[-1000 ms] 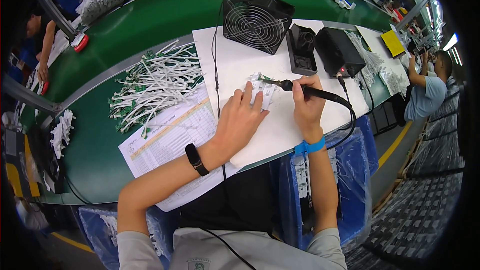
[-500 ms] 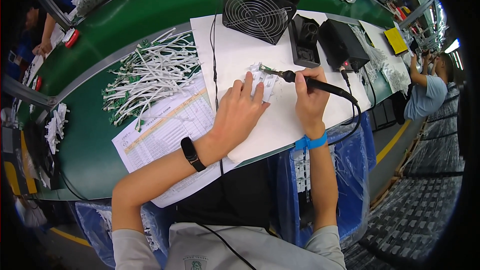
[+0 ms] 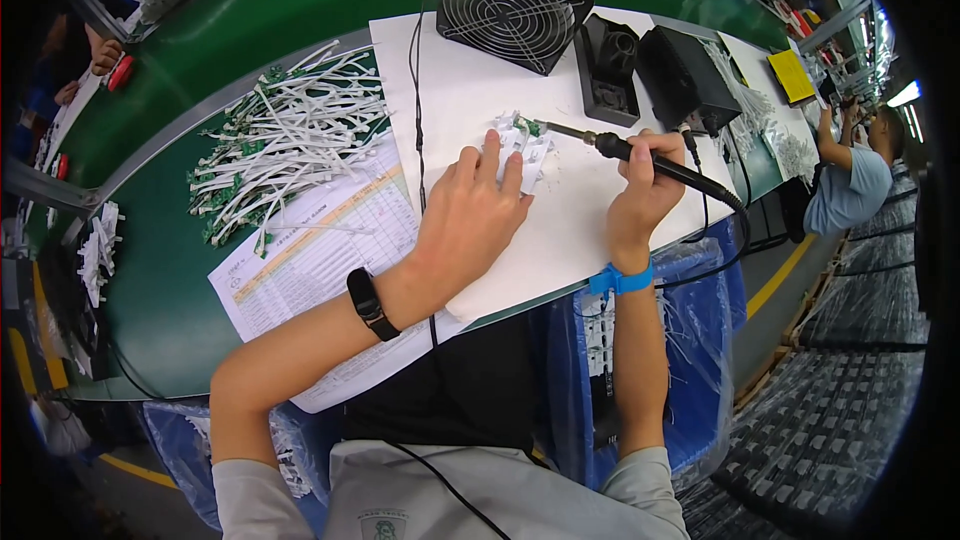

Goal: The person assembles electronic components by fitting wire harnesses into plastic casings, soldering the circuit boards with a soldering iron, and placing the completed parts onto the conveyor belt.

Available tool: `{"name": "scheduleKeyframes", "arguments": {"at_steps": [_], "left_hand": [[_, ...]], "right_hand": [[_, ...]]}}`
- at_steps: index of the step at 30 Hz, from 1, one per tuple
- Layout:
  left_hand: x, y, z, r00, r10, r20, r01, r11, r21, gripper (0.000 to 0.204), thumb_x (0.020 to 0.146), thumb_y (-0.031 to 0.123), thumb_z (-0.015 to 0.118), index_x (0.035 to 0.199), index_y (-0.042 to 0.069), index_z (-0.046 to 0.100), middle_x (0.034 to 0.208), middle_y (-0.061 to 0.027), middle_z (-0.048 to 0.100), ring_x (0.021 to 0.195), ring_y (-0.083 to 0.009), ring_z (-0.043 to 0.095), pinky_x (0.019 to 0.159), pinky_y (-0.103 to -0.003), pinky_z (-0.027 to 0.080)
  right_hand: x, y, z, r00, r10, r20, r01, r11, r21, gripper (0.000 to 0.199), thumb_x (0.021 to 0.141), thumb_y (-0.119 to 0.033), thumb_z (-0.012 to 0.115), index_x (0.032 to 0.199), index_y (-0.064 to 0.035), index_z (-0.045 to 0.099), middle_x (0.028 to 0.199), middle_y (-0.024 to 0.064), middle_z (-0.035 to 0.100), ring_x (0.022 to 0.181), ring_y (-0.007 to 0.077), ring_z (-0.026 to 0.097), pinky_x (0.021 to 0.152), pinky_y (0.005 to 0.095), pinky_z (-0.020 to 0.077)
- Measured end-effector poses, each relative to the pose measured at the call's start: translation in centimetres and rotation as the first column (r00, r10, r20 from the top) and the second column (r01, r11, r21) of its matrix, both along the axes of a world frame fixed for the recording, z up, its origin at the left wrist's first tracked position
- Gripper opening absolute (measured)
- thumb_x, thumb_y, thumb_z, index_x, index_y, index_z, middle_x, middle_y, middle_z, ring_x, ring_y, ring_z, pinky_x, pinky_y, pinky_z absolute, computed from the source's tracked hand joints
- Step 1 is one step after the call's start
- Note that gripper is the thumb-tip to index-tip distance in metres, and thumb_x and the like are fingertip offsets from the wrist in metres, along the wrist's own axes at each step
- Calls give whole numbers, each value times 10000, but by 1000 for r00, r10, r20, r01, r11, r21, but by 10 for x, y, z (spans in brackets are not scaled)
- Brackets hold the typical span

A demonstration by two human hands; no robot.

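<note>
My left hand (image 3: 470,208) lies on the white work sheet, fingers stretched and spread. Its fingertips press on a white plastic part (image 3: 535,156) and steady it. At the far end of that part sits a small green circuit board (image 3: 527,126). My right hand (image 3: 645,198) is closed round the black handle of a soldering iron (image 3: 612,146). The iron's metal tip points left and is at the board's right edge; whether it touches, I cannot tell. The iron's thick cable curves off to the right over my wrist.
A black fan (image 3: 510,10) with a wire guard stands behind, beside a black iron holder (image 3: 610,70) and a black power box (image 3: 688,80). White wires with green boards (image 3: 290,140) heap at the left, over a printed sheet (image 3: 320,250). Co-workers sit at the right and far left.
My right hand has drawn the iron slightly right and down, so its tip has pulled back from over the board to its edge. My left hand stays on the plastic part.
</note>
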State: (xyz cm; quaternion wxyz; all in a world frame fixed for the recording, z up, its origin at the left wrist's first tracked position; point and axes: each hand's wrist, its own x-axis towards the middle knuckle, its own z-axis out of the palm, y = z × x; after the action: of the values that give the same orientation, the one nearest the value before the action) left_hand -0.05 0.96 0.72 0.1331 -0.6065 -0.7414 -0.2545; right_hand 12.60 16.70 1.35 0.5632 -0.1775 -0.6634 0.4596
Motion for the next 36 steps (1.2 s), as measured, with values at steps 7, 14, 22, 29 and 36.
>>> {"name": "scheduleKeyframes", "arguments": {"at_steps": [7,14,22,29,36], "left_hand": [[-2,-1,3,1000,-9,28,9,1000,15,422,834,198,758,1180,-34,688,1322,-285,610,972,-310,602,785,-398,550],[-3,-1,2,1000,-14,10,13,999,30,426,822,193,761,1176,-30,682,1313,-275,616,964,-313,605,809,-406,538],[-4,-2,1,1000,-12,2,12,999,46,417,822,189,760,1167,-30,681,1306,-276,618,973,-314,608,818,-405,536],[-3,-1,1,1000,-10,0,10,999,37,410,823,188,758,1163,-30,683,1300,-275,620,970,-316,609,814,-404,534],[-3,-1,1,1000,-9,10,9,1000,18,430,840,208,741,1192,-27,667,1323,-276,606,980,-313,598,839,-406,523]], "right_hand": [[3,-2,2,994,86,69,-87,996,16,123,996,-119,595,948,-43,511,823,16,532,711,52,408,644,218,330],[1,-6,3,993,29,113,-35,998,49,104,991,-91,580,928,-39,516,804,8,493,720,65,377,652,227,311],[1,-4,2,993,62,100,-71,994,84,123,981,-47,590,923,-51,482,763,2,491,667,44,395,604,217,315],[2,-4,2,991,74,115,-86,990,109,104,977,-52,577,927,-48,486,758,5,494,664,43,394,596,216,311],[6,-5,5,997,-58,41,54,994,97,111,969,-78,584,921,-41,491,752,7,498,674,53,403,610,224,318]]}}
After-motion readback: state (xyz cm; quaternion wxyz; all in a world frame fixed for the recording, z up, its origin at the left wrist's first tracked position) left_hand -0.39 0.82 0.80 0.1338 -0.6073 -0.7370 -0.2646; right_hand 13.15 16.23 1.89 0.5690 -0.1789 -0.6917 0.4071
